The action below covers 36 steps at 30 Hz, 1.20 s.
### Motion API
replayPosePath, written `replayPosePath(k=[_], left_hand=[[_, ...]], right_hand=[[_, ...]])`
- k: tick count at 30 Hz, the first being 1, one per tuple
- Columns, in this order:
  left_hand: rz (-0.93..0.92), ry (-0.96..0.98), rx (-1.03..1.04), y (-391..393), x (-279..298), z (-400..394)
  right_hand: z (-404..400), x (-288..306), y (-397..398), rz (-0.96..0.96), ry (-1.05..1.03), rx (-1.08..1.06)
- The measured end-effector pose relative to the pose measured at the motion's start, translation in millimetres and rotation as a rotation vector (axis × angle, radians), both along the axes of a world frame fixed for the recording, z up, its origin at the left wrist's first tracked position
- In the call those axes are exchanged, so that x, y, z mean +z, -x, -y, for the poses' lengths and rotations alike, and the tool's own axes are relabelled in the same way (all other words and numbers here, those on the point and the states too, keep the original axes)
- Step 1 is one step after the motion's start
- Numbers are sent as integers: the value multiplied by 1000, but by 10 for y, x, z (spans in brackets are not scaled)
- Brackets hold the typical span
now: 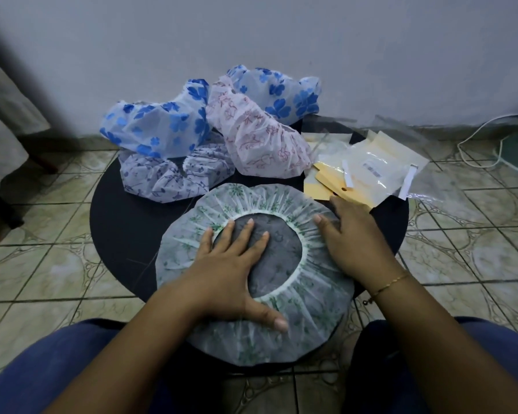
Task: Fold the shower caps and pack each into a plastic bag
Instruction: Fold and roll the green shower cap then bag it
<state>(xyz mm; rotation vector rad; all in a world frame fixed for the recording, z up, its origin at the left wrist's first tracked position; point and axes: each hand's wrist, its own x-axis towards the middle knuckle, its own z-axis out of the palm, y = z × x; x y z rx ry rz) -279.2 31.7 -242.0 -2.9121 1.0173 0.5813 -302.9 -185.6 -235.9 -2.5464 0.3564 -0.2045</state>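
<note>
- Left hand [222, 274] lies flat and spread wide on the green-flowered cap [253, 339], fingers in its round opening, thumb on the near rim. It grips nothing.
- Right hand [352, 239] rests open on the cap's right rim, holding nothing.
- I see the cap spread flat at the near edge of the round black table [123, 231].
- I think it helps to press out the air first, then fold one half over evenly.
- Plastic bags [368, 171] lie at the table's right edge. One has a small label, too blurry to read.
- More caps [162, 127] sit piled at the far edge.
</note>
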Motion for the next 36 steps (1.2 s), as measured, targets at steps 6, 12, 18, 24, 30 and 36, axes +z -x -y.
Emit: replayPosePath(k=[6, 12, 18, 24, 30, 36], left_hand=[[-5, 15, 24, -50, -12, 6], [-7, 81, 17, -41, -16, 34], [11, 84, 28, -11, 4, 101], [47, 168, 16, -13, -59, 185], [85, 435, -29, -2, -36, 334], [171, 746, -46, -94, 179, 215]], right_hand=[[113, 177, 123, -144, -383, -164], [193, 273, 206, -118, -1290, -106], [-3, 177, 249, -155, -1460, 32], [-269, 157, 348, -68, -1055, 388], [-455, 167, 404, -11, -758, 455], [-470, 165, 398, 13, -698, 358]])
